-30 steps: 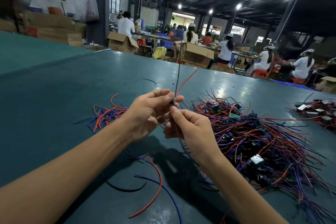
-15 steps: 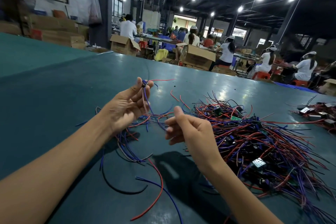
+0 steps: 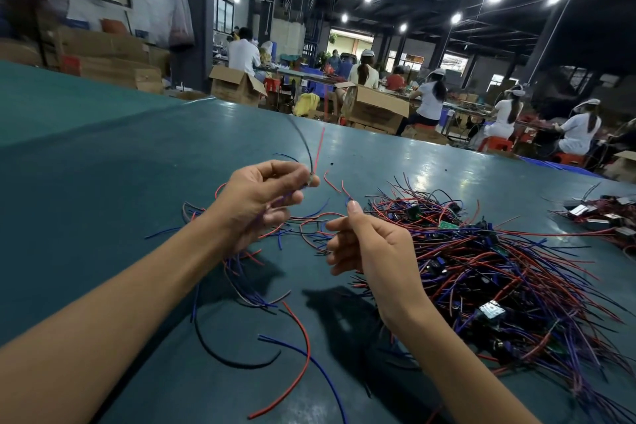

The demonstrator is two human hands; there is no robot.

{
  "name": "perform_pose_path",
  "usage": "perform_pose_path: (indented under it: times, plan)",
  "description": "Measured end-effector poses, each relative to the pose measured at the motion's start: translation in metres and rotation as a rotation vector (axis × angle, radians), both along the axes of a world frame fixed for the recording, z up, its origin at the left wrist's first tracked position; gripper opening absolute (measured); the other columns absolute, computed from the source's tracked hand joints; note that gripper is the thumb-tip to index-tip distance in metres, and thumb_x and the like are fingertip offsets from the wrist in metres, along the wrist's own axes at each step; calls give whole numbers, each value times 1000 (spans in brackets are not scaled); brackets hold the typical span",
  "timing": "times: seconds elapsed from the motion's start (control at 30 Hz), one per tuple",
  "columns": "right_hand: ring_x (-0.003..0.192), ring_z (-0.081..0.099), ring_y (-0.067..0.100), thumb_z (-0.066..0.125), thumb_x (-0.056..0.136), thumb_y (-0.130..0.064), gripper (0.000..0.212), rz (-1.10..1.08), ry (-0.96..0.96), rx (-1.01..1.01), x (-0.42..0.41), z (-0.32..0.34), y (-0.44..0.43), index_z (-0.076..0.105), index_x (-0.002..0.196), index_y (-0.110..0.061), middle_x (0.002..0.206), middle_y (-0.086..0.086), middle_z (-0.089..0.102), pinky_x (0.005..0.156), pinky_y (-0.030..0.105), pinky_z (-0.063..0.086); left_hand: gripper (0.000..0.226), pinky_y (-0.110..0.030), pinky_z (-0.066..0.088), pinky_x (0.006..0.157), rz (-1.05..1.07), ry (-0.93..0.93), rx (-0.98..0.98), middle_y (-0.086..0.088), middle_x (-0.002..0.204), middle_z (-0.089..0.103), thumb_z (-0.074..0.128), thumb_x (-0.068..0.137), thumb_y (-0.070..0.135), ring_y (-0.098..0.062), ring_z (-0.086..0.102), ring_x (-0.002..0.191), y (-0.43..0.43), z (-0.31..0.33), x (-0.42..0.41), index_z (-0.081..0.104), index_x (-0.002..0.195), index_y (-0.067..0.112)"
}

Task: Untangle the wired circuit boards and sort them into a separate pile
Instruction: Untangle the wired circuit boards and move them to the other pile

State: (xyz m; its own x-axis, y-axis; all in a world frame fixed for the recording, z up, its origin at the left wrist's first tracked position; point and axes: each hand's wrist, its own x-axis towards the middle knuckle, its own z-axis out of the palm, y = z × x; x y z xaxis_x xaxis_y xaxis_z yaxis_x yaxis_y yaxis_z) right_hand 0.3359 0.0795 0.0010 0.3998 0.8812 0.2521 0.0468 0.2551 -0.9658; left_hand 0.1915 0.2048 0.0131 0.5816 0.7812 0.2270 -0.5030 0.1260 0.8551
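Only cardboard boxes are seen as containers, all beyond the far edge of the table [image 3: 103, 182]: an open box [image 3: 237, 86] with its flaps spread, a second box [image 3: 377, 108] to its right, and closed cartons [image 3: 113, 62] stacked at the left. What lies in the open ones cannot be made out. Workers [image 3: 432, 100] are seated behind them. A small piece [image 3: 311, 180] is pinched between the thumb and fingertips of the left hand [image 3: 265, 196], which is raised above the table; the piece is mostly hidden, so whether it is a board cannot be told. From it a black wire [image 3: 304, 143] and a red wire [image 3: 320, 148] are held upright, their long axes running up and away from the person. The red one is nearly straight, and the black one is bent over to the left at its top. More blue and red wires hang from under this hand to a small pile [image 3: 275, 237] on the table beneath it. The right hand [image 3: 371, 244] is held near the left but apart from it, thumb raised and fingers curled inward; whether a thin wire is caught in them cannot be told. To the right a big tangle [image 3: 499, 268] of red, blue and black wires is spread on the table, with boards [image 3: 492, 310] buried in it and wire ends fanned outward. A third pile [image 3: 599, 217] is seen at the far right, well apart. Loose strands [image 3: 309, 353] lie curved between the forearms.
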Motion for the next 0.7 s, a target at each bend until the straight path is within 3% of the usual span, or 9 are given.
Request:
perform_pose_path:
  times: [0.1, 0.2, 0.3, 0.4, 0.47, 0.53, 0.63, 0.7]
  plan:
    - [53, 60, 20, 59, 101, -25, 27, 11, 56, 11, 0, 0, 1, 75, 97, -4, 67, 8, 62, 47, 30, 52, 43, -17, 39, 43, 157, 152, 249, -15, 102, 76, 84, 70, 31, -9, 57, 51, -6, -4, 7, 66, 104, 13]
    - [51, 54, 15, 65, 97, -26, 23, 66, 155, 36, 1, 2, 0, 76, 100, -7, 66, 3, 55, 48, 28, 48, 40, -16, 38, 42, 61, 197, 360, -12, 97, 77, 89, 71, 31, -9, 50, 44, -13, -6, 9, 71, 107, 22]
    - [50, 49, 16, 70, 90, -28, 33, 73, 185, 57, 1, 5, -1, 71, 93, 5, 58, 4, 51, 48, 29, 46, 39, -15, 37, 41, -64, 260, 414, -8, 99, 77, 86, 78, 26, -9, 47, 43, -18, -11, 11, 70, 113, 27]
    - [51, 51, 21, 69, 92, -22, 30, 2, 62, 90, 12, 20, -9, 71, 86, 7, 61, 13, 58, 50, 33, 45, 37, -16, 33, 39, -100, 201, 345, -11, 97, 75, 82, 81, 34, -9, 41, 40, -16, -17, 12, 70, 115, 25]
    - [52, 57, 24, 68, 94, -20, 24, -161, -111, 141, 36, 44, -22, 76, 82, -1, 67, 14, 67, 49, 33, 50, 33, -15, 29, 39, -4, 215, 292, -16, 86, 74, 74, 88, 45, -11, 38, 36, -11, -22, 11, 72, 107, 18]
    - [51, 64, 21, 70, 91, -20, 20, -396, -224, 126, 78, 68, -39, 78, 79, -7, 68, 11, 72, 45, 29, 53, 32, -14, 26, 37, 166, 341, 307, -14, 69, 69, 64, 98, 40, -12, 35, 33, -5, -31, 12, 71, 96, 9]
    - [48, 66, 18, 68, 88, -13, 16, -614, -204, -195, 150, 77, -57, 74, 83, 1, 68, 14, 72, 39, 27, 49, 30, -19, 29, 38, 346, 591, 389, -5, 56, 61, 58, 103, 29, -11, 37, 33, 3, -41, 15, 71, 86, 8]
    - [45, 59, 24, 68, 83, -10, 16, -744, -304, -484, 180, 61, -65, 73, 75, 3, 64, 19, 70, 48, 32, 48, 27, -20, 34, 43, 360, 753, 559, 2, 53, 61, 60, 101, 28, -3, 42, 36, 2, -41, 17, 71, 79, 16]
